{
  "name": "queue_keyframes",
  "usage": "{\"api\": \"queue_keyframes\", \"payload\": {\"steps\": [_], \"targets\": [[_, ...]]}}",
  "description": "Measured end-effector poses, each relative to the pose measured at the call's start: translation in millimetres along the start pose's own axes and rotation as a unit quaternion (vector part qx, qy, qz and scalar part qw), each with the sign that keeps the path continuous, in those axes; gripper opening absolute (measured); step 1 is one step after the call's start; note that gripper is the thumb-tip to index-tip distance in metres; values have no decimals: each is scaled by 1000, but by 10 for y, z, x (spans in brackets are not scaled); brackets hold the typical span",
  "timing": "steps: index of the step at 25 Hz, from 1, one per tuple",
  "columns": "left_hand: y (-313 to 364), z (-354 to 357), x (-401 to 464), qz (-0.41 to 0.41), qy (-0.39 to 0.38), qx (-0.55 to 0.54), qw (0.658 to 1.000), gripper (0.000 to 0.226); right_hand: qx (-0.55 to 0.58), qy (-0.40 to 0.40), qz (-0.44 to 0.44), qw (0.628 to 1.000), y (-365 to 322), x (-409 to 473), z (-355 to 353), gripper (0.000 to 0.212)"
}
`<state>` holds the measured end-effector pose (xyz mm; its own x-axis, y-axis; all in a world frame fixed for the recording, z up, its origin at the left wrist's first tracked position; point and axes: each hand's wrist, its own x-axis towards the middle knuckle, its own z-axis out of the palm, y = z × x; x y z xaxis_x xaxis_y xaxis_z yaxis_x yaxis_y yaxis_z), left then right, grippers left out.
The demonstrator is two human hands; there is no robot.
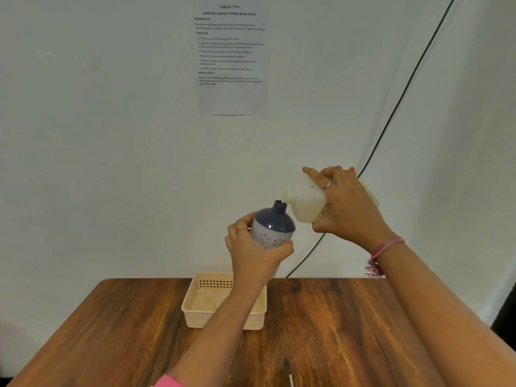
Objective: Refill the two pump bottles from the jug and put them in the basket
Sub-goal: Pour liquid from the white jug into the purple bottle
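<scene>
Wall behind — hand (350,208) hides much of jug (305,203).

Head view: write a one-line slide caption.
Left hand holds the open pump bottle while the right hand tips the jug above the basket.

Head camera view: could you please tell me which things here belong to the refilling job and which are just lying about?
Part of the job:
- pump bottle, pump off, held in the left hand
- jug, tipped toward the bottle's mouth, held in the right hand
- basket on the table

Just there:
- instruction sheet on the wall
- black cable
</scene>
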<state>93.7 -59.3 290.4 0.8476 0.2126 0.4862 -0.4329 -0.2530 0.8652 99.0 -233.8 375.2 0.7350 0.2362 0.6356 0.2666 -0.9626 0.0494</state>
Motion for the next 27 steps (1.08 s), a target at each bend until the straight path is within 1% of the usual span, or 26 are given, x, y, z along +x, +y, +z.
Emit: {"api": "queue_keyframes", "payload": {"steps": [27], "targets": [[2,11,-27,-8,5,-8,1000,75,-4,3,-9,1000,13,-13,25,106]]}}
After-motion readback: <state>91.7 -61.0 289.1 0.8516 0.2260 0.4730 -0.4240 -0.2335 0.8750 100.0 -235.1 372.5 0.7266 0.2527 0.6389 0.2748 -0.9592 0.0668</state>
